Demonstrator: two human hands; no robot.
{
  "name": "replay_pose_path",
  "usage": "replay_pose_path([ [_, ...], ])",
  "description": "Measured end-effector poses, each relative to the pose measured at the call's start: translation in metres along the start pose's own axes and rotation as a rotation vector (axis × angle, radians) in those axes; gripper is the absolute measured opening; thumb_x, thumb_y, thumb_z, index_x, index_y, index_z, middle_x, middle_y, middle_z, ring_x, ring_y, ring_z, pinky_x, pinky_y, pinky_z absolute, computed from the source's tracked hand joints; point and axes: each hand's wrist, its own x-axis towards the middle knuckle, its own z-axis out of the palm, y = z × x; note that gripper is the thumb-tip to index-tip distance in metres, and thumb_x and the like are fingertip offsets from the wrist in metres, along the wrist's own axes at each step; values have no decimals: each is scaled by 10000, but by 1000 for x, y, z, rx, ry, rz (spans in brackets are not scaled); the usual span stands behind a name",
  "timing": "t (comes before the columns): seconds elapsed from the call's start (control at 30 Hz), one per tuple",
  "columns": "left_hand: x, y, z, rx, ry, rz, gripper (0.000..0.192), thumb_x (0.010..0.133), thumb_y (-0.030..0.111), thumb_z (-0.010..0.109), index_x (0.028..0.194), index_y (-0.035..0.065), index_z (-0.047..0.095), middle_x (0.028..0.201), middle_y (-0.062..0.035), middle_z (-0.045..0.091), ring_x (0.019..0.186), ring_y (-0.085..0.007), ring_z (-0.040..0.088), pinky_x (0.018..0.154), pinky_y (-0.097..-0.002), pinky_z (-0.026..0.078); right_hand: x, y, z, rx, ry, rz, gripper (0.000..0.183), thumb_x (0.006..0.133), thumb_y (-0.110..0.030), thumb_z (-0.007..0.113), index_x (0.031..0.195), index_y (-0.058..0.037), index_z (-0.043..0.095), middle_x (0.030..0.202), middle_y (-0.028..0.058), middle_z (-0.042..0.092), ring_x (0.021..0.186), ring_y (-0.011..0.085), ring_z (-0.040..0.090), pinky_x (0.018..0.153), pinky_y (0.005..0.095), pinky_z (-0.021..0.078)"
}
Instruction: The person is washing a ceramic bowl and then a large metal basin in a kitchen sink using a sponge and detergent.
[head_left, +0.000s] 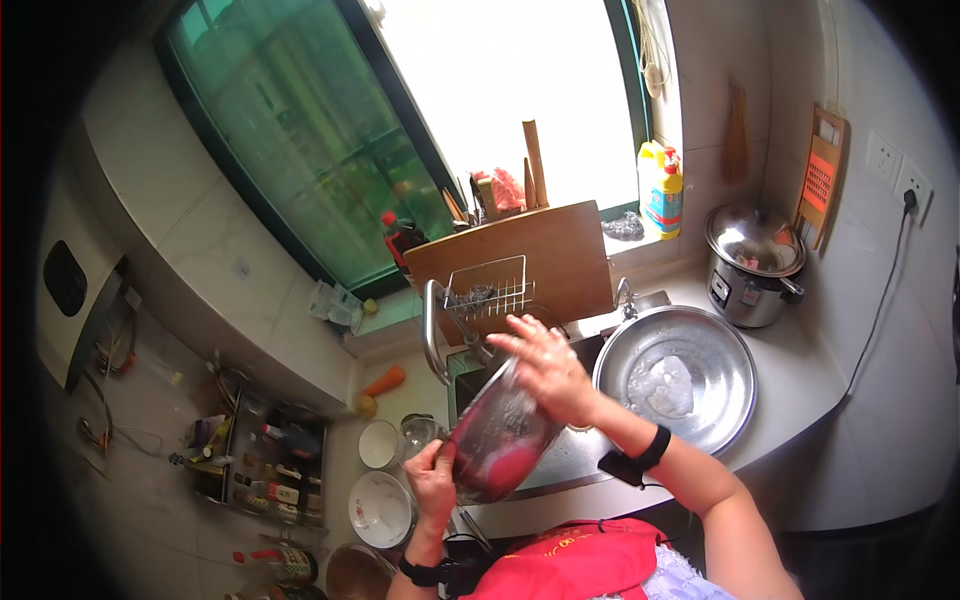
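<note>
A round, shiny metal vessel (502, 442), tilted over the sink (551, 465), reflects the red of the apron. My left hand (433, 476) grips its lower left rim, thumb on top. At the opposite upper edge is my right hand (547, 367), its fingers extended and spread; its palm side is hidden, so whether it presses on the rim is unclear. The curved faucet (433, 330) stands just beyond the vessel. To the right sits a wide steel basin (720, 375) with a whitish, translucent patch inside. Black bands circle both wrists.
White bowls (360, 510), a glass bowl (420, 435) and a carrot (384, 381) lie left of the sink. Behind it stand a wooden board (555, 255) and a wire rack (517, 296). A lidded electric cooker (750, 277) occupies the back right, near yellow bottles (664, 199).
</note>
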Motion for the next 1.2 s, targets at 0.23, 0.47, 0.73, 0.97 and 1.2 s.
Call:
replay_pose_path([
  [0.23,-17,-6,-12,-392,-62,-173,277,947,202,543,765,12,627,641,-8,611,533,-76,529,515,-218,406,-27,72,-13,851,-49,407,239,984,-220,411,1045,-19,523,1036,67,534,1006,160,505,922,272,365],
  [0.47,5,-5,15,-169,-148,-125,135,916,74,526,872,-22,610,703,27,583,651,-45,497,569,-217,397,8,-20,0,-197,-102,-73,177,816,-195,509,915,-51,540,912,151,514,949,326,505,933,473,354],
  [0.73,-1,-27,38,-219,18,-79,196,950,124,523,886,-38,615,773,26,610,708,-43,493,619,-215,415,-15,-49,21,-118,184,-192,290,799,-151,513,1062,-68,604,1160,111,576,1160,255,516,1058,488,304],
  [0.97,1,4,33,-498,34,-231,275,962,237,516,857,5,622,707,-51,632,539,-123,555,488,-258,435,-25,67,13,608,403,454,307,881,-120,464,1125,-37,630,1168,146,604,1115,286,553,982,349,416],
  [1.2,-4,-21,31,-537,127,-385,244,956,260,526,925,38,623,750,-15,628,601,-111,561,550,-239,443,-41,-49,31,-41,165,-136,391,802,-185,581,1193,-196,598,1299,111,526,1217,239,480,1049,490,292],
])
